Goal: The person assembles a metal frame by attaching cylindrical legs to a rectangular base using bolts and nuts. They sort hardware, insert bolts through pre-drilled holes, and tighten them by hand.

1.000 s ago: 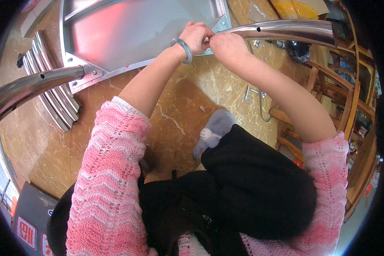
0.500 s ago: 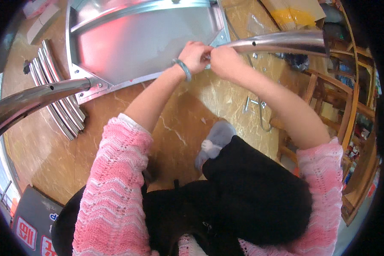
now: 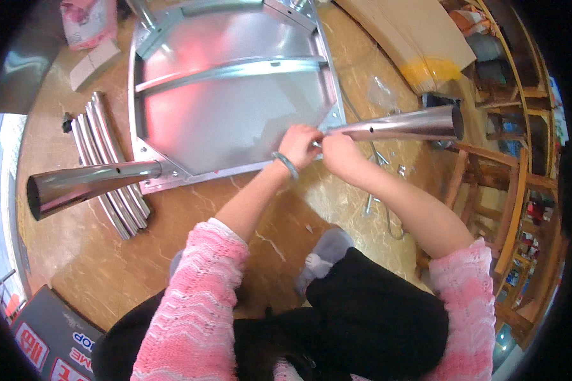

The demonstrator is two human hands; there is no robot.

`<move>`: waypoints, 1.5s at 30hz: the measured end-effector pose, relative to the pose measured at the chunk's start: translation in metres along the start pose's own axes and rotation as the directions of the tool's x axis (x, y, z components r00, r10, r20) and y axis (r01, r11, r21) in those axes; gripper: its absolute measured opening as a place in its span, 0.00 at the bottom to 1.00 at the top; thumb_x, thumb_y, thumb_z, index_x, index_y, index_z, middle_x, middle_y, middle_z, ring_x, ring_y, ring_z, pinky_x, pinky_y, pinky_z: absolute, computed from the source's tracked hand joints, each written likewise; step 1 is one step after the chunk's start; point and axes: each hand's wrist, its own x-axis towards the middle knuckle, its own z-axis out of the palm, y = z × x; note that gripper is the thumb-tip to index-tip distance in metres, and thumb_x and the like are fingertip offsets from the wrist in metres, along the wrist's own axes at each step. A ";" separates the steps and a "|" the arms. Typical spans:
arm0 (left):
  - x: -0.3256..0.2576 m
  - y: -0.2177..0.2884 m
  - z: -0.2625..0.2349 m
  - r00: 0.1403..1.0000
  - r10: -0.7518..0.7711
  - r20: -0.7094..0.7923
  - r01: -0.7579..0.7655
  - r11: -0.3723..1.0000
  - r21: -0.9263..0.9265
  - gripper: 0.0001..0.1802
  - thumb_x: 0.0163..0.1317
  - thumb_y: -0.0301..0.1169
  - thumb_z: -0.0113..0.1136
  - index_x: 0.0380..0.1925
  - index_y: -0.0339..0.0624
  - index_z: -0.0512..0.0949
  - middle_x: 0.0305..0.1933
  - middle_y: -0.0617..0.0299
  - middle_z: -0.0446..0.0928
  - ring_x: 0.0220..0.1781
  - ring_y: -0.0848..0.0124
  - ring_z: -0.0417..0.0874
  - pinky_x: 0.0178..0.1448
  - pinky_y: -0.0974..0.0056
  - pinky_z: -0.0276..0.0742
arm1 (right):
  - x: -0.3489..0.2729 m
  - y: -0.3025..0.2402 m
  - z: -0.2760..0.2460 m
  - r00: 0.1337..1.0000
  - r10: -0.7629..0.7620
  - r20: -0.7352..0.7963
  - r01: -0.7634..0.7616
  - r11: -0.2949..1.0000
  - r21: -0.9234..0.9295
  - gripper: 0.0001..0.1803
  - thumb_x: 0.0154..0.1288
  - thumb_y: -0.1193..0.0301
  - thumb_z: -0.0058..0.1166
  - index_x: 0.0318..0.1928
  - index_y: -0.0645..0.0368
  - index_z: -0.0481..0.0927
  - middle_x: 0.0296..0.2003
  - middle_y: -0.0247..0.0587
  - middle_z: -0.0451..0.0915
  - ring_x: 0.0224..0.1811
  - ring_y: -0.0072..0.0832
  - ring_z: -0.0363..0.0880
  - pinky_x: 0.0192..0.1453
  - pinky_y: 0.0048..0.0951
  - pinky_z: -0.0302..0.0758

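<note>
A square silver metal table frame lies upside down on the floor, with tubular metal legs at its corners. My left hand, with a bangle on the wrist, pinches at the near right corner, its fingers closed. Right beside it, my right hand is closed as well, at the base of the right leg. A small shiny piece shows between the fingertips, too small to name. The left leg sticks out from the near left corner, where bolts are visible on the bracket.
Several curved metal tubes lie on the floor to the left. Loose hardware and a clear plastic bag are on the right. A cardboard box stands at the far right, wooden stools nearer. My foot is below the hands.
The view has tilted up, so the frame and legs sit lower and more of the far side shows. Both hands stay together at the same corner, fingers slightly shifted.
</note>
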 end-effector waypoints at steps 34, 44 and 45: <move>-0.005 -0.011 0.001 0.994 -0.039 0.102 0.031 0.996 0.081 0.09 0.38 0.23 0.60 0.24 0.45 0.78 0.27 0.63 0.78 0.36 0.62 0.74 0.42 0.60 0.67 | 0.002 0.005 0.015 0.998 -0.032 0.061 0.034 0.999 -0.034 0.07 0.49 0.70 0.54 0.30 0.58 0.80 0.29 0.44 0.80 0.36 0.29 0.81 0.34 0.29 0.77; 0.002 -0.018 -0.004 0.992 -0.002 0.124 -0.009 0.996 0.091 0.06 0.38 0.24 0.58 0.22 0.44 0.78 0.26 0.55 0.75 0.34 0.54 0.74 0.38 0.54 0.68 | -0.001 0.012 0.024 0.891 -0.410 -0.197 0.282 0.838 -0.467 0.06 0.50 0.72 0.51 0.30 0.56 0.79 0.27 0.37 0.75 0.33 0.30 0.77 0.32 0.27 0.73; 0.003 -0.019 -0.004 0.987 -0.050 0.154 0.043 0.998 0.044 0.06 0.39 0.24 0.58 0.22 0.43 0.78 0.26 0.53 0.75 0.35 0.52 0.74 0.37 0.54 0.69 | 0.001 0.012 0.025 0.905 -0.387 -0.179 0.269 0.844 -0.464 0.06 0.50 0.72 0.51 0.30 0.56 0.79 0.28 0.39 0.75 0.33 0.31 0.77 0.33 0.27 0.73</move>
